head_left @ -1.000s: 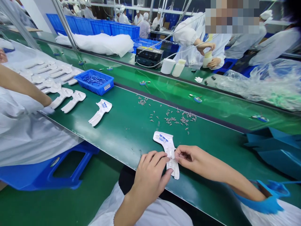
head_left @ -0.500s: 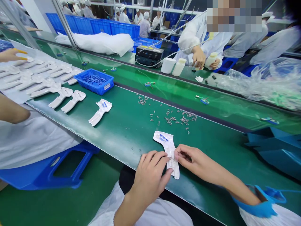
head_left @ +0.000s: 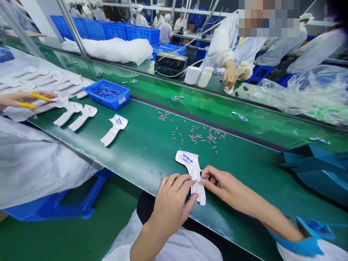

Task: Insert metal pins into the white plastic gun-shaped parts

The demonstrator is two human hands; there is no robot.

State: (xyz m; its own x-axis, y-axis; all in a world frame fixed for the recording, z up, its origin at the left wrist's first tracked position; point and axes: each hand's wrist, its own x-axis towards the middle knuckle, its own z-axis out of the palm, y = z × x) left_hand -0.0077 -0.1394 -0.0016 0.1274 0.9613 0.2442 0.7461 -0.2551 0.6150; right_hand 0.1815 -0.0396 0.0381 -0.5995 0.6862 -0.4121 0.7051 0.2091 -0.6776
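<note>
Fingers [head_left: 179, 180] of the left hand [head_left: 170, 204] and right hand [head_left: 221, 183] hold a white pistol-shaped blister pack [head_left: 193, 167] on the green desk [head_left: 144, 156]. Small metal parts [head_left: 210, 137] lie scattered beyond.

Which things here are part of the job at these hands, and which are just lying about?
Job:
- left hand
- right hand
- white gun-shaped plastic piece, held between them

Lying about:
- scattered small metal parts
- another white piece
- blue plastic crate
</note>
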